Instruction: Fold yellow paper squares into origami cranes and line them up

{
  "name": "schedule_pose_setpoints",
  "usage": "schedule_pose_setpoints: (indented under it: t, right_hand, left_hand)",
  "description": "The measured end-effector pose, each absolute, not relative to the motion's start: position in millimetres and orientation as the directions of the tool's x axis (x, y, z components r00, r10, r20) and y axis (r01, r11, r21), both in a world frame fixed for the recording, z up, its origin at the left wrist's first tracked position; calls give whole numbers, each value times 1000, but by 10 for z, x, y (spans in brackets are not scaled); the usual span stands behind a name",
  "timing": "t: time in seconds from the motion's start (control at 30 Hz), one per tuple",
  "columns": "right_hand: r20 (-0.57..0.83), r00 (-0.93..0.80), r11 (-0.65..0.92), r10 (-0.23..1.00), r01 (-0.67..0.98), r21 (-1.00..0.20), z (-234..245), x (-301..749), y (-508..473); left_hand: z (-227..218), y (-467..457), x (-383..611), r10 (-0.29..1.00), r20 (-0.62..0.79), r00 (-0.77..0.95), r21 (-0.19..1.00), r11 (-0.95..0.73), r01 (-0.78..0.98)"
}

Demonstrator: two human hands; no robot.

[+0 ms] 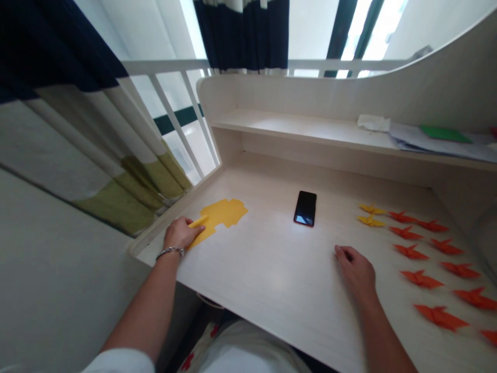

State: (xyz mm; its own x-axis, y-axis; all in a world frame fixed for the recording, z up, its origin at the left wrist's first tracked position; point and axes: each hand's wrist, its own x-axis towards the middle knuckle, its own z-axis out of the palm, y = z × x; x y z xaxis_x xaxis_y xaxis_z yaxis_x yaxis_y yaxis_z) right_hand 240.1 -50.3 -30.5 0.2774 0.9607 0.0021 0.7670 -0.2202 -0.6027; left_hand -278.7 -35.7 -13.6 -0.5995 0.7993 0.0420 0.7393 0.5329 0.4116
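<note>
At the desk's left side my left hand [180, 234] pinches a sheet of yellow paper [199, 221], whose edge is lifted. Under and beyond it, overlapping yellow paper squares [227, 211] lie spread in a patch. My right hand [355, 272] rests on the desk right of centre, fingers curled in and nothing visible in them. To its right stand folded paper cranes: two yellow cranes [371, 221] at the back, and several orange-red cranes [421, 278] in rows toward the front right.
A black phone [305, 208] lies mid-desk. Along the back runs a raised shelf [287, 128], holding a crumpled tissue [373, 123], papers [411, 139] and a green packet [445, 133]. A curtain [143, 176] hangs beyond the left edge.
</note>
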Motion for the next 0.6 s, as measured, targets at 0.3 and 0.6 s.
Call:
schedule_pose_setpoints:
  t: [0.3, 0.6]
  right_hand:
    - [72, 302, -178, 950, 720, -671, -271, 2354, -538]
    - [-84, -72, -67, 994, 219, -973, -28, 1547, -658]
  left_hand:
    - [93, -549, -2163, 821, 50, -568, 757, 340, 558]
    - [34, -494, -546, 986, -157, 58, 987, 159, -17]
